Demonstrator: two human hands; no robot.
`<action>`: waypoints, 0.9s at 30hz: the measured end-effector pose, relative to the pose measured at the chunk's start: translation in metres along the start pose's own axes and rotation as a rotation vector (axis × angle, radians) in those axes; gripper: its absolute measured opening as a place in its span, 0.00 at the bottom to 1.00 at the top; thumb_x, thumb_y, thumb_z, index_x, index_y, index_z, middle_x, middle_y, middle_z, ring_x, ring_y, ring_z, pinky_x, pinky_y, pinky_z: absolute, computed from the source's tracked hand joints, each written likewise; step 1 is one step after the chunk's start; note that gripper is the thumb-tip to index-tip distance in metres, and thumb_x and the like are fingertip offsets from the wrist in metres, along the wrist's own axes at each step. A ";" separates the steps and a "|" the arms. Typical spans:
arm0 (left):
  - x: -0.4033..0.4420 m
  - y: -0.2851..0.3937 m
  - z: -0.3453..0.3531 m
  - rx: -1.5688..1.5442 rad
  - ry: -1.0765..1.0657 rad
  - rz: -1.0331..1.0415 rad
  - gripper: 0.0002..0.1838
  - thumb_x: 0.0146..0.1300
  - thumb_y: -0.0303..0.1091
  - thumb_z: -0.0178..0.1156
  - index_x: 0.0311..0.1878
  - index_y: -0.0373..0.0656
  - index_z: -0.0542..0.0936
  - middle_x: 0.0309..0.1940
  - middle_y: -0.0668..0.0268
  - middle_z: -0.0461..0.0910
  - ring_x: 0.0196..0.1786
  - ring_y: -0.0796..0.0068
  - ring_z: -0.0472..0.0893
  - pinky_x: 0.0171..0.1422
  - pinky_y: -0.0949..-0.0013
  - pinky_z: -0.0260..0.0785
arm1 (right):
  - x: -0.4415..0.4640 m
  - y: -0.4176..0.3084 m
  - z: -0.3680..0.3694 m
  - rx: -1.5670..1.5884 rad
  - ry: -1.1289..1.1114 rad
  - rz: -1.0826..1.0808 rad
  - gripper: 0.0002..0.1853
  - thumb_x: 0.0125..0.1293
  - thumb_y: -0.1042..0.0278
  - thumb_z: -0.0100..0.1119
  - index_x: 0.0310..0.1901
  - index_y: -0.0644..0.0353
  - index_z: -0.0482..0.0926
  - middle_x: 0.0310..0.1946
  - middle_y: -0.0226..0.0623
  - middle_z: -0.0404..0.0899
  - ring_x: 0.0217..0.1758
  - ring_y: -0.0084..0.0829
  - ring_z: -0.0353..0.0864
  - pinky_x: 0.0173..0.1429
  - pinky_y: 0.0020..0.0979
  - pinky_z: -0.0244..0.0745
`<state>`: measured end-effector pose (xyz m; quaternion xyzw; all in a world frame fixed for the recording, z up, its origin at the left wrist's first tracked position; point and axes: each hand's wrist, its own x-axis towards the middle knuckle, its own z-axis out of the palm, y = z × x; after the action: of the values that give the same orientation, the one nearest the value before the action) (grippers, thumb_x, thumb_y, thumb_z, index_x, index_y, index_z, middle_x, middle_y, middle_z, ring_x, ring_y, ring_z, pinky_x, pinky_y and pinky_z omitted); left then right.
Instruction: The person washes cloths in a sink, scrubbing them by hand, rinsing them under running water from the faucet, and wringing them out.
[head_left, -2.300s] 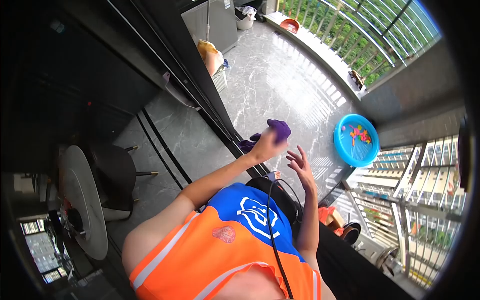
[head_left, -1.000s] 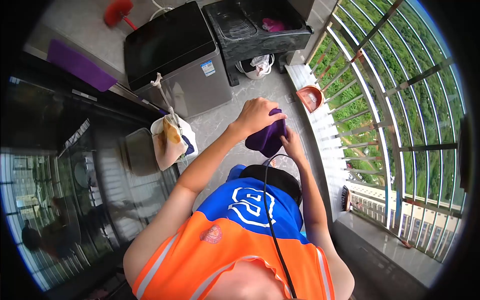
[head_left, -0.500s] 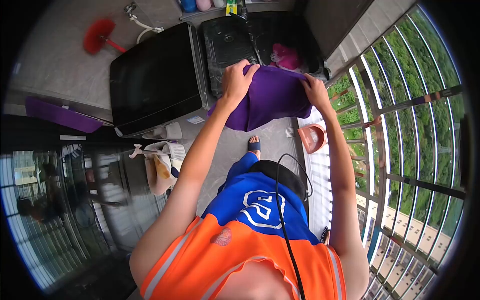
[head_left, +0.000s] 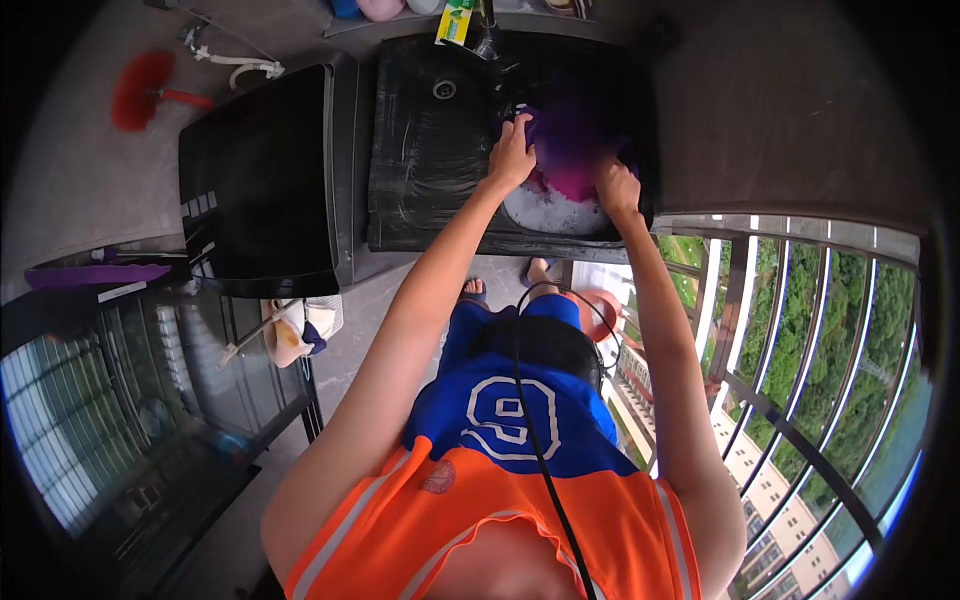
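One camera, worn on the person's head, gives the view, looking forward and steeply down. The orange-and-blue jersey (head_left: 500,480) fills the bottom, nearest the lens; the outstretched arms lead up to the hands (head_left: 512,155), farther off above the middle, over the black sink (head_left: 415,170). The wide, rounded field bends straight edges, darkens the corners, and takes in the washing machine (head_left: 260,180) at left and railing (head_left: 803,457) at right.
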<state>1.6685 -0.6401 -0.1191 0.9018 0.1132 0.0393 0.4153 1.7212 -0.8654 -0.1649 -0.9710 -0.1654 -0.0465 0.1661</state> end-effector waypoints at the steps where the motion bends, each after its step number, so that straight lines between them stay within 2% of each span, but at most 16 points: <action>1: 0.005 -0.013 0.020 0.000 -0.068 -0.086 0.35 0.56 0.31 0.63 0.66 0.50 0.59 0.55 0.48 0.63 0.52 0.43 0.74 0.54 0.51 0.70 | 0.002 -0.004 0.001 -0.014 -0.188 -0.073 0.15 0.64 0.66 0.47 0.50 0.60 0.72 0.36 0.56 0.81 0.40 0.54 0.82 0.44 0.50 0.79; 2: 0.009 -0.030 0.036 0.006 -0.144 -0.165 0.40 0.54 0.30 0.64 0.69 0.49 0.56 0.58 0.46 0.59 0.52 0.42 0.74 0.55 0.50 0.70 | 0.003 0.001 0.025 0.009 -0.212 -0.070 0.15 0.64 0.66 0.47 0.50 0.60 0.72 0.36 0.56 0.81 0.40 0.54 0.82 0.44 0.50 0.79; 4: 0.013 -0.055 0.073 0.060 -0.247 -0.226 0.45 0.53 0.31 0.65 0.72 0.47 0.52 0.65 0.46 0.52 0.58 0.41 0.70 0.58 0.50 0.69 | 0.003 0.019 0.073 0.068 -0.449 -0.218 0.21 0.62 0.61 0.53 0.55 0.60 0.71 0.47 0.58 0.77 0.53 0.55 0.76 0.57 0.48 0.73; 5: 0.018 -0.046 0.065 0.040 -0.249 -0.266 0.43 0.54 0.31 0.65 0.72 0.48 0.56 0.67 0.48 0.52 0.64 0.43 0.65 0.63 0.50 0.64 | 0.006 0.026 0.090 0.100 -0.584 -0.241 0.25 0.61 0.58 0.55 0.58 0.59 0.70 0.52 0.59 0.74 0.59 0.55 0.72 0.63 0.47 0.69; 6: 0.026 -0.041 0.061 0.030 -0.243 -0.286 0.43 0.54 0.31 0.65 0.72 0.48 0.56 0.67 0.48 0.52 0.64 0.43 0.65 0.63 0.50 0.64 | 0.007 0.026 0.100 0.135 -0.757 -0.173 0.30 0.60 0.54 0.58 0.61 0.58 0.68 0.58 0.59 0.71 0.65 0.54 0.67 0.69 0.45 0.63; 7: 0.031 -0.036 0.058 0.107 -0.130 -0.206 0.40 0.54 0.31 0.65 0.70 0.47 0.59 0.66 0.49 0.53 0.65 0.44 0.63 0.66 0.50 0.61 | 0.016 0.028 0.108 0.123 -0.819 -0.187 0.39 0.58 0.47 0.60 0.68 0.54 0.61 0.66 0.53 0.63 0.72 0.51 0.56 0.73 0.43 0.56; 8: 0.037 -0.043 0.050 0.203 -0.020 -0.118 0.37 0.54 0.31 0.64 0.69 0.46 0.63 0.66 0.49 0.54 0.67 0.46 0.61 0.68 0.50 0.58 | 0.014 0.027 0.122 0.135 -0.831 -0.194 0.39 0.58 0.47 0.60 0.68 0.54 0.61 0.66 0.53 0.63 0.72 0.51 0.56 0.73 0.43 0.56; 10: 0.068 -0.024 0.008 0.360 0.297 0.053 0.29 0.54 0.28 0.61 0.63 0.41 0.69 0.64 0.50 0.60 0.68 0.49 0.59 0.73 0.49 0.50 | 0.025 0.008 0.093 0.130 -0.476 -0.068 0.30 0.58 0.49 0.60 0.59 0.58 0.71 0.59 0.48 0.70 0.62 0.46 0.69 0.68 0.43 0.62; 13: 0.124 -0.012 -0.058 0.635 0.571 0.149 0.28 0.53 0.30 0.59 0.61 0.38 0.70 0.66 0.51 0.59 0.72 0.49 0.54 0.76 0.41 0.38 | 0.041 0.002 0.102 -0.001 -0.391 -0.089 0.32 0.55 0.46 0.62 0.58 0.55 0.72 0.60 0.47 0.68 0.63 0.46 0.67 0.66 0.46 0.64; 16: 0.171 -0.027 -0.091 0.767 0.553 0.276 0.30 0.52 0.33 0.60 0.61 0.37 0.70 0.64 0.54 0.64 0.72 0.51 0.57 0.75 0.40 0.37 | 0.042 -0.001 0.132 -0.067 -0.321 -0.135 0.33 0.55 0.46 0.61 0.58 0.57 0.72 0.61 0.48 0.68 0.64 0.47 0.67 0.64 0.46 0.66; 18: 0.188 -0.079 -0.083 0.741 0.332 0.328 0.30 0.52 0.34 0.61 0.60 0.36 0.70 0.60 0.56 0.70 0.71 0.55 0.61 0.75 0.39 0.38 | 0.043 0.009 0.192 -0.070 -0.303 -0.134 0.32 0.55 0.46 0.61 0.58 0.57 0.72 0.61 0.49 0.69 0.64 0.47 0.68 0.64 0.46 0.67; 20: 0.186 -0.076 -0.081 0.696 0.274 0.282 0.29 0.51 0.33 0.62 0.58 0.36 0.70 0.55 0.58 0.74 0.68 0.58 0.65 0.75 0.39 0.41 | 0.061 0.031 0.211 0.186 -0.597 -0.116 0.31 0.56 0.46 0.60 0.57 0.59 0.74 0.58 0.49 0.73 0.61 0.45 0.72 0.63 0.41 0.67; 22: 0.173 -0.083 -0.076 0.769 0.158 0.274 0.29 0.51 0.32 0.62 0.58 0.36 0.71 0.53 0.58 0.75 0.66 0.59 0.67 0.74 0.41 0.44 | 0.089 0.015 0.168 0.261 -0.667 -0.049 0.29 0.58 0.48 0.59 0.56 0.60 0.75 0.55 0.49 0.75 0.59 0.44 0.74 0.63 0.40 0.68; 24: 0.158 -0.080 -0.066 0.678 0.149 0.260 0.29 0.51 0.31 0.62 0.58 0.35 0.70 0.53 0.56 0.74 0.65 0.57 0.67 0.74 0.42 0.47 | 0.101 0.024 0.174 0.341 -0.722 0.029 0.27 0.61 0.49 0.57 0.55 0.62 0.76 0.52 0.48 0.78 0.57 0.43 0.77 0.62 0.38 0.69; 25: 0.152 -0.077 -0.065 0.676 0.173 0.252 0.29 0.51 0.31 0.62 0.59 0.33 0.70 0.54 0.55 0.73 0.65 0.56 0.66 0.74 0.42 0.47 | 0.109 0.048 0.212 0.551 -0.754 0.114 0.26 0.63 0.51 0.56 0.54 0.63 0.76 0.51 0.47 0.79 0.57 0.41 0.77 0.62 0.37 0.69; 27: 0.148 -0.074 -0.063 0.660 0.223 0.263 0.30 0.52 0.31 0.61 0.60 0.30 0.69 0.57 0.50 0.70 0.66 0.52 0.64 0.75 0.43 0.45 | 0.131 0.033 0.177 0.987 -0.786 0.248 0.21 0.69 0.57 0.51 0.53 0.67 0.76 0.49 0.48 0.80 0.55 0.38 0.79 0.59 0.35 0.72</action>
<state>1.7891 -0.5115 -0.1373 0.9841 0.0477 0.1519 0.0785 1.8616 -0.7951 -0.3229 -0.7368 -0.1022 0.4139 0.5247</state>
